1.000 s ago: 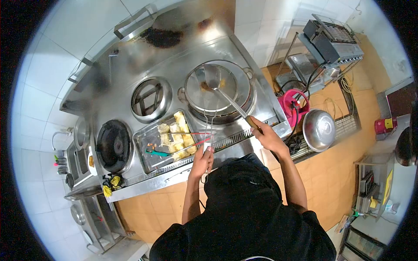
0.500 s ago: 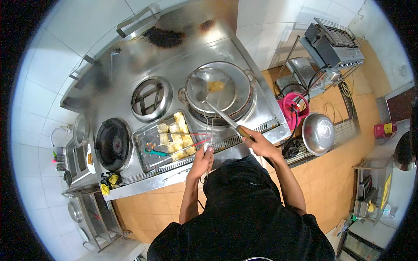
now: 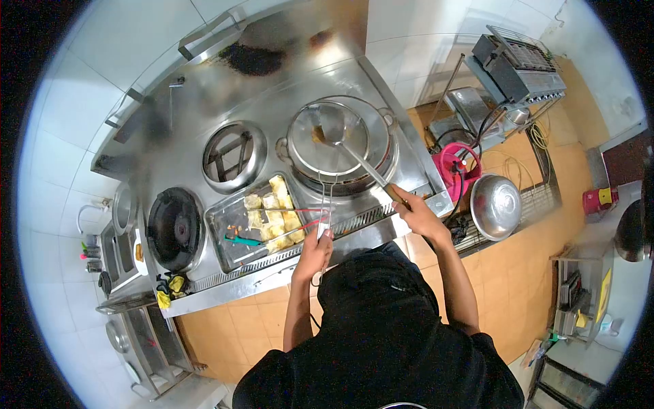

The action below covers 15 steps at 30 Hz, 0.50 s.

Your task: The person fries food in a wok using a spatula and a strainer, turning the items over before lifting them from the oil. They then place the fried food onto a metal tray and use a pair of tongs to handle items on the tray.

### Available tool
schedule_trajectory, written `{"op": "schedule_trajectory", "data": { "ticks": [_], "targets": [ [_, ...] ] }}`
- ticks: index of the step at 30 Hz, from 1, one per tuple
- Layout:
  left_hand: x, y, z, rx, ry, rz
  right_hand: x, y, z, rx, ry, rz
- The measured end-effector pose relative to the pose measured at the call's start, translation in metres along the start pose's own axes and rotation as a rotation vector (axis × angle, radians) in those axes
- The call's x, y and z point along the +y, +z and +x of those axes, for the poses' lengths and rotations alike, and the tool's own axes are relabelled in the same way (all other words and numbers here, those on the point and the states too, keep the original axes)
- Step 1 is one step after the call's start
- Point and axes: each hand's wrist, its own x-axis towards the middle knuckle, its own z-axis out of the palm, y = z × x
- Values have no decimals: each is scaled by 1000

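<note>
My left hand [image 3: 315, 252] is closed around the long wire handle of a round strainer [image 3: 303, 155], which rests in the wide two-handled wok [image 3: 387, 153] on the stove. Two thin red sticks [image 3: 308, 223] run from beside that hand over a metal tray [image 3: 225, 211]. Pale yellow folded food pieces [image 3: 276, 217] and a green-handled tool [image 3: 244, 240] lie in the tray. My right hand [image 3: 419, 218] grips the wooden handle of a metal ladle [image 3: 332, 126]. The ladle's bowl is over the strainer, partly covering a golden-yellow piece of food [image 3: 318, 135].
A bare burner ring [image 3: 235, 157] sits behind the tray, with a blackened wok [image 3: 176, 228] at the left. Right of the stove stand a pink bucket [image 3: 455, 163] and a large metal bowl [image 3: 496, 206]. The stove's front edge [image 3: 259, 283] runs before me.
The ladle's bowl has moved right and away from me across the strainer, and the yellow piece has shifted left. My right hand has moved slightly right; my left stays nearly still.
</note>
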Motion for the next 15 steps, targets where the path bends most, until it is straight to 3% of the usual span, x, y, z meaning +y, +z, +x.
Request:
{"op": "schedule_trajectory", "data": {
  "ticks": [7,15],
  "targets": [
    [3,3,-9,-26,-64,28,-28,17,-12,-100,134,183],
    [-6,1,-5,-14,-22,-50,-9,14,-14,-82,87,190]
  ]
}}
